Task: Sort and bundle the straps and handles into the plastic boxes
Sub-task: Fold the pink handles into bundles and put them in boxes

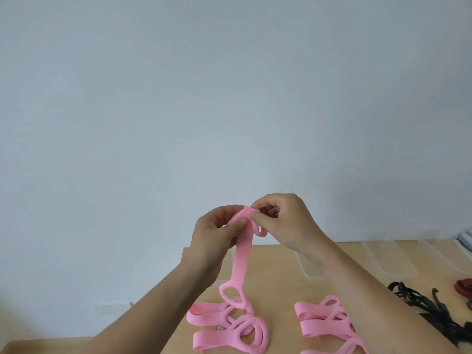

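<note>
Pink strap [241, 259] hangs to the table [278, 287], top fold pinched by left hand [215, 235] and right hand [288, 222]

Only one camera is here, worn on the person's head. It faces forward at the pale wall [229, 85], which fills most of the view, with the table [281, 290] only along the bottom. The left hand [217, 232] and right hand [286, 221], pinching a pink strap [242, 254], sit close below the lens.
</note>
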{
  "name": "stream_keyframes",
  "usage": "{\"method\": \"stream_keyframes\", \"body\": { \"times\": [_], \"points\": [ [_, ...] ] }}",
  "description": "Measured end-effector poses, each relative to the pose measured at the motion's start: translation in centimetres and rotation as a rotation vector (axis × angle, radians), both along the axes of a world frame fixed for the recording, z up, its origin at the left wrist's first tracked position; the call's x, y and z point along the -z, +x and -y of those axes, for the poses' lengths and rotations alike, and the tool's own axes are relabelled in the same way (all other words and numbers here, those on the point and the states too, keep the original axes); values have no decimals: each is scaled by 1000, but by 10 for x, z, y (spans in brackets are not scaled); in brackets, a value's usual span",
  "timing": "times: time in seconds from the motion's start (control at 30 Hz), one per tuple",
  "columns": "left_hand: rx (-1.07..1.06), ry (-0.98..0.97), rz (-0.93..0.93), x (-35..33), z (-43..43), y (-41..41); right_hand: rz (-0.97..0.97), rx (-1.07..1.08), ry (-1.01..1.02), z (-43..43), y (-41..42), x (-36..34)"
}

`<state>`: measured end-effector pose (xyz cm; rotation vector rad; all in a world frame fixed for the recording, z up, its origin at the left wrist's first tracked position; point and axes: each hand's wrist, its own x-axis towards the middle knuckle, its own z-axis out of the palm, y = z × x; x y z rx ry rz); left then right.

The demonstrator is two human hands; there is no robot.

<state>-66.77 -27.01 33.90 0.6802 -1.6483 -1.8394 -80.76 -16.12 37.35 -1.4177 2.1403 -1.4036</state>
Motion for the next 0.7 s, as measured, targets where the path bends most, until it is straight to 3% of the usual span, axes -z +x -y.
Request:
{"method": "stream_keyframes", "body": {
  "times": [0.2,0.47,0.7],
  "points": [
    [-27,272,0,1,-1,1,-214,3,-48,0,8,1],
    [-7,227,120,-3,-6,3,-493,30,-193,0,15,10],
    [31,184,85,-4,-8,8,-615,17,-315,0,15,24]
  ]
}}
